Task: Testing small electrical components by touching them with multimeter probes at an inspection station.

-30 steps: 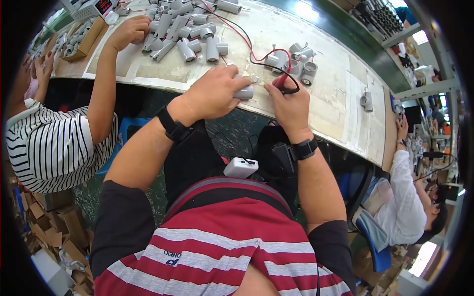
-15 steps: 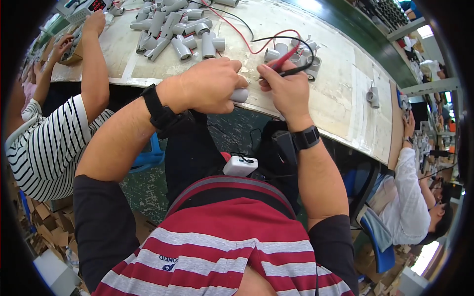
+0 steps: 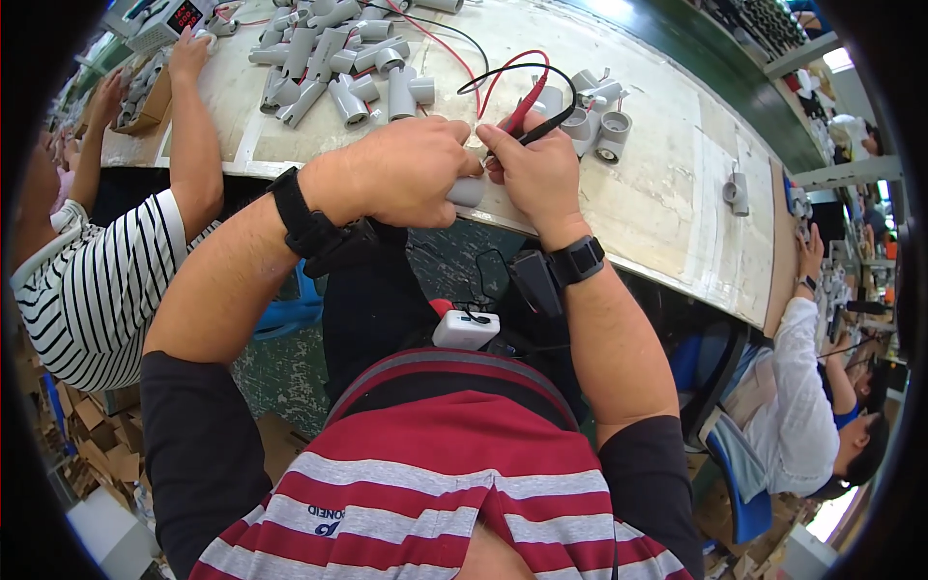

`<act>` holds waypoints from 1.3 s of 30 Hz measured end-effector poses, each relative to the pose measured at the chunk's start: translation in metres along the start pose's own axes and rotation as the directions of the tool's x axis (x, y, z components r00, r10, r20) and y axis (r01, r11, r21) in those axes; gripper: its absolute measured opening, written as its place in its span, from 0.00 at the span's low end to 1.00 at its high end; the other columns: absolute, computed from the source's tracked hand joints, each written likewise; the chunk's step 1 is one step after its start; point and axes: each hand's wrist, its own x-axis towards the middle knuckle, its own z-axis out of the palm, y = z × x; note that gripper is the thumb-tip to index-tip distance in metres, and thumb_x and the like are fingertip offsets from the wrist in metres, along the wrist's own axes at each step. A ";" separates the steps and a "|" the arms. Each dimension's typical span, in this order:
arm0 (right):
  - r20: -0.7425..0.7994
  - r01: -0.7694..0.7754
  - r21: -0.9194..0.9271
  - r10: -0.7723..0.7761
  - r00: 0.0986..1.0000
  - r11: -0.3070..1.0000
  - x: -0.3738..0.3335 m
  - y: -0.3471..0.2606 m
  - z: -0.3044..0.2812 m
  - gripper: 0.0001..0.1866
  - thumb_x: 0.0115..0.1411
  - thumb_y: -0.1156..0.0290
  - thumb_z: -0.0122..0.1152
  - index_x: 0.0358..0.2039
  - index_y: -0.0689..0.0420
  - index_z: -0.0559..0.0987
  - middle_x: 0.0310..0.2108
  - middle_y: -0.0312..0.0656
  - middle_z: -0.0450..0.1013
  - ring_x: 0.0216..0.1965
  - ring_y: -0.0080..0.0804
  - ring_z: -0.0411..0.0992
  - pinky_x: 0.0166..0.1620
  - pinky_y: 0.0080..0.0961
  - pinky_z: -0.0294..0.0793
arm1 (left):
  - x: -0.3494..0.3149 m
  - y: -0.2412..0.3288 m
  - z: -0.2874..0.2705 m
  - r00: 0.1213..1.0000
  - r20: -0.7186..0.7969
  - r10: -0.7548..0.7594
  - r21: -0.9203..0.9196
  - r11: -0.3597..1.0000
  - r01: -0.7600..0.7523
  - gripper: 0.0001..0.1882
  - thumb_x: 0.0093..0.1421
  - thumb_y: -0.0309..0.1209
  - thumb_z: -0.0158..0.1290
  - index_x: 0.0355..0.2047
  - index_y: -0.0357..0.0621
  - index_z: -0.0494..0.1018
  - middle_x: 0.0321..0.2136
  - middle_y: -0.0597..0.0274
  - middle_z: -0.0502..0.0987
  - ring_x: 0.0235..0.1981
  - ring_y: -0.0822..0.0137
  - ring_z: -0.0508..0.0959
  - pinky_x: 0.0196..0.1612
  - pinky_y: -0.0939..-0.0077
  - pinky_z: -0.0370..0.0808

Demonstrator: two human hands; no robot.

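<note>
My left hand [image 3: 406,172] is closed around a grey plastic tube fitting [image 3: 468,191] at the table's near edge. Only the fitting's rounded end shows past the fingers. Close on its right, my right hand [image 3: 541,179] pinches a red test probe [image 3: 528,102] and a black test probe [image 3: 549,127] together. Their tips point toward the fitting beside my left fingertips; whether they touch it is hidden. From the probes, a red lead [image 3: 490,89] and a black lead [image 3: 472,41] loop away over the table.
A pile of grey tube fittings [image 3: 333,58] covers the far left of the table [image 3: 667,184]. Several more fittings [image 3: 613,135] stand beyond my right hand, and one fitting [image 3: 738,193] lies farther right. A meter box with a red display [image 3: 184,15] sits far left, near a co-worker's hand [image 3: 189,56].
My right hand has moved left with both probes, bringing their tips close to my left fingers. My left hand stays nearly where it was, holding the fitting.
</note>
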 end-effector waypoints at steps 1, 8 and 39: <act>-0.006 -0.014 0.001 0.014 1.000 1.000 0.000 -0.002 0.001 0.12 0.62 0.66 0.73 0.30 0.60 0.80 0.20 0.35 0.77 0.19 0.19 0.74 0.24 0.20 0.72 | 0.000 0.000 0.000 1.000 0.000 -0.002 -0.006 1.000 0.002 0.27 0.48 0.33 0.61 0.52 0.43 0.80 0.39 0.51 0.74 0.48 0.50 0.76 0.55 0.59 0.74; -0.039 0.032 -0.119 -0.037 0.999 0.992 0.005 -0.002 0.005 0.13 0.62 0.65 0.73 0.28 0.61 0.80 0.18 0.35 0.76 0.18 0.19 0.73 0.23 0.21 0.72 | 0.001 -0.001 0.002 1.000 -0.013 0.001 -0.021 1.000 -0.001 0.27 0.49 0.32 0.60 0.52 0.42 0.80 0.39 0.51 0.74 0.48 0.50 0.76 0.56 0.59 0.74; -0.074 0.195 -0.173 -0.211 0.975 0.965 -0.005 0.002 0.007 0.14 0.59 0.63 0.74 0.28 0.60 0.81 0.17 0.36 0.75 0.19 0.22 0.71 0.25 0.24 0.68 | -0.009 0.002 0.017 0.971 -0.229 -0.072 -0.092 0.994 0.053 0.20 0.51 0.30 0.62 0.47 0.42 0.80 0.42 0.48 0.76 0.49 0.45 0.76 0.55 0.57 0.75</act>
